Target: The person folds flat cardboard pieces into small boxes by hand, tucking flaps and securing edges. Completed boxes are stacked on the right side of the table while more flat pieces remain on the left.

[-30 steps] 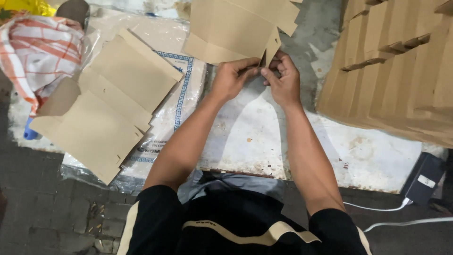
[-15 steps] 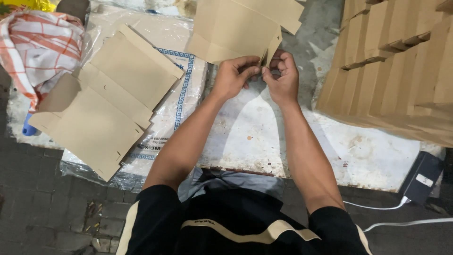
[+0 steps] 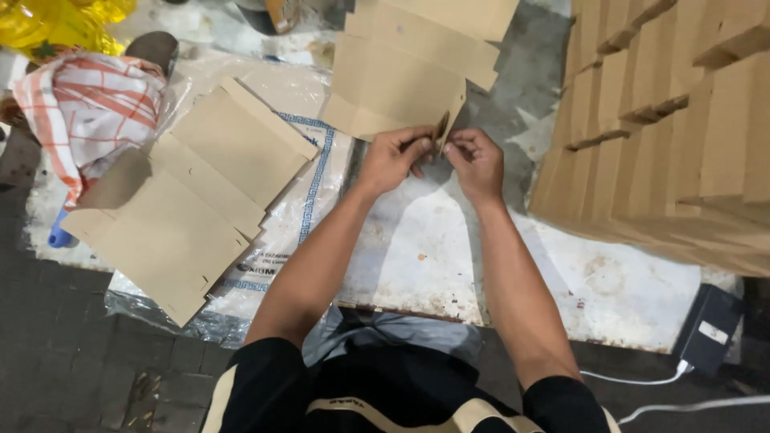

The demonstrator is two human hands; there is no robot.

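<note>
Nearest to us there's a dark phone-like device (image 3: 706,329) at the near right with a white cable (image 3: 642,377) running off it, sitting on the stained white board (image 3: 481,265) we're using as a worktop. On the near left, a stack of flat cardboard blanks (image 3: 188,208) lies on a clear plastic sheet (image 3: 273,240), well apart from our hands.

Moving out along the arms, both hands meet in the middle of the scene. Our left hand (image 3: 395,157) is pinched shut on the near corner flap of the cardboard sheet (image 3: 401,80), and our right hand (image 3: 475,160) is pinched on the same flap from the other side, fingertips nearly touching. The sheet itself is held up off the worktop, fanning away toward the far side, with that small flap standing edge-on between our hands.

So by our read, we're at the folding step, creasing or tucking that corner tab. The next move probably needs a firm bend along the score line while the rest of the sheet stays steady, since it hangs free and could twist.

Far right there's a big stack of folded cardboard pieces (image 3: 674,120). Far left, a red-and-white checked cloth (image 3: 88,112) and a yellow plastic bag (image 3: 56,20).
</note>
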